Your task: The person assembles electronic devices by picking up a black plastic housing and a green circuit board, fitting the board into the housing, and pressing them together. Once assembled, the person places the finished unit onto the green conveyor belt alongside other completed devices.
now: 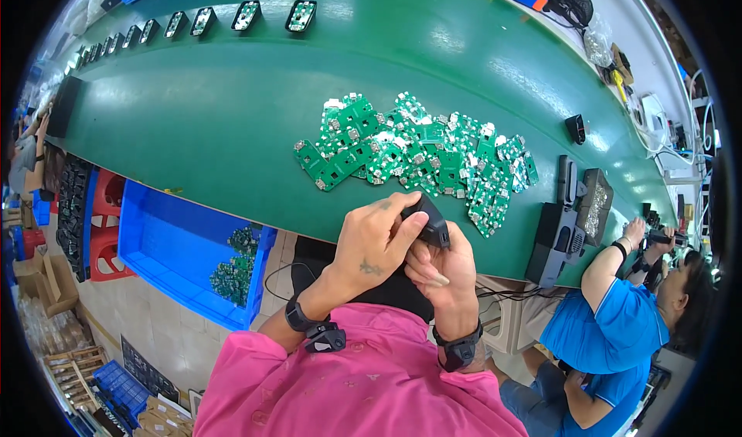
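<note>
Casing (pixel 434 225), black, is held by left hand (pixel 376 238) and right hand (pixel 450 272), both curled closed, nearside of the circuit-board pile (pixel 417 153). Checking seems underway; next probably calls for steady support.

- Green table (pixel 193 112)
- Red stool (pixel 107 261), by the table's near left edge
- Person in blue (pixel 618 313), at the table's right end
- Clear plastic bag (pixel 598 41), along the table's far right edge
</note>
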Available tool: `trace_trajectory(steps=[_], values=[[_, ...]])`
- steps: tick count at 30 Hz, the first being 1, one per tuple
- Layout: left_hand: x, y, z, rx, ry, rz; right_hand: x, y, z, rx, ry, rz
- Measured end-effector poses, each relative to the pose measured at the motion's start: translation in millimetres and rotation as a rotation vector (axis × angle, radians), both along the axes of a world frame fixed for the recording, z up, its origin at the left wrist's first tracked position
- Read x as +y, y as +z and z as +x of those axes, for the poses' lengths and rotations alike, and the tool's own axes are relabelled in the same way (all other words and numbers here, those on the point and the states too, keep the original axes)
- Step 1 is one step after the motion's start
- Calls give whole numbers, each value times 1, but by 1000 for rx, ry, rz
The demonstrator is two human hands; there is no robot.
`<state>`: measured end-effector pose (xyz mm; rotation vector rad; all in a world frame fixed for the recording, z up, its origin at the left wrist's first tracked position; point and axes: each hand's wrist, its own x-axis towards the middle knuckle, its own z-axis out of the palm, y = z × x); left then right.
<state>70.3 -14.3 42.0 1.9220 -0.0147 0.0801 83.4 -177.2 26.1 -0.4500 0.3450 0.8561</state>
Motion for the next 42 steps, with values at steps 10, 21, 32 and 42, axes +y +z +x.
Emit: trace_trajectory(steps=[10, 21, 32, 42], values=[[8, -6, -2, -152, 80, -236, 35, 24, 0, -1042, -216, -1176], [46, -11, -10, -58, 399, -293, 78, 61, 91, -1463, 302, -1406], [44, -60, -15, -436, 461, 306, 135, -12, 302, -1183, 163, -1505], [42, -62, -13, -448, 427, 419, 108, -8, 300, -1336, 135, -1753]])
